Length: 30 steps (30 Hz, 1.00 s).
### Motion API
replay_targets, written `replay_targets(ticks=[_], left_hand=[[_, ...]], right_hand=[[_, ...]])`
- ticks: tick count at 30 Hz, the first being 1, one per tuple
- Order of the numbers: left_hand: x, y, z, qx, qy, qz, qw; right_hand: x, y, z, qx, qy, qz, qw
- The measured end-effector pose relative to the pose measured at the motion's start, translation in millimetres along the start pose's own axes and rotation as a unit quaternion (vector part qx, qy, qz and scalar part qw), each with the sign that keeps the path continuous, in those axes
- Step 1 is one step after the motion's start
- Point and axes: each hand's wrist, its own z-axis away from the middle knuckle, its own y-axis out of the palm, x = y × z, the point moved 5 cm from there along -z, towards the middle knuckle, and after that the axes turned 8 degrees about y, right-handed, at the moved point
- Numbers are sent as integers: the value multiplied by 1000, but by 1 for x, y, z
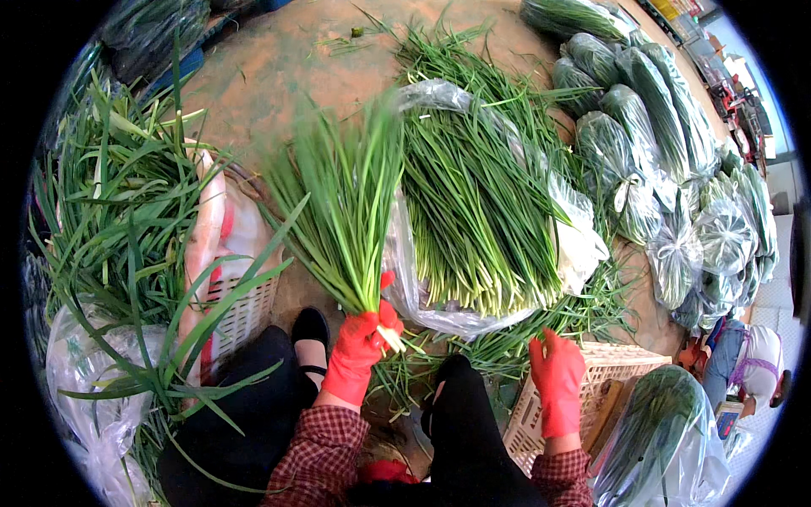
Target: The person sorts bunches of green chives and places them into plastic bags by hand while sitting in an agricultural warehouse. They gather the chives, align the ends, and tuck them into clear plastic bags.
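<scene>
My left hand (357,345), in a red rubber glove, grips a bunch of garlic chives (346,203) low on its pale stem ends. The leaves fan upward and their tips are blurred. My right hand (559,372), gloved in red too, is apart from the bunch, above a plastic crate at the right. Its fingers are curled, and whatever may be in them is hidden. Between and beyond my hands, a large pile of garlic chives (481,203) lies on a clear plastic sheet (410,287), stem ends toward me.
At the left, a white basket (245,304) stands beside loose chives (127,194). Loose leaves lie around my feet. A cream crate (528,414) and a bagged bundle (655,431) are near right. Several bagged bundles (634,127) lie far right, with another person (752,363) nearby.
</scene>
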Motion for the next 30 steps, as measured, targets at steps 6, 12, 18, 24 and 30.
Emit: replay_targets(ticks=[6,12,18,24,30], left_hand=[[25,-22,-2,-227,-82,-25,970],[29,-59,19,-271,-106,-51,955],[22,-58,22,-262,-86,-99,956],[31,-35,10,-107,-34,-32,993],[36,-30,2,-207,-89,-78,971]], right_hand=[[82,45,-68,-287,-32,-146,946],[157,76,-76,-101,-186,26,977],[142,94,-62,291,30,-479,827],[83,101,-66,287,105,-771,558],[109,96,-62,434,214,-828,283]])
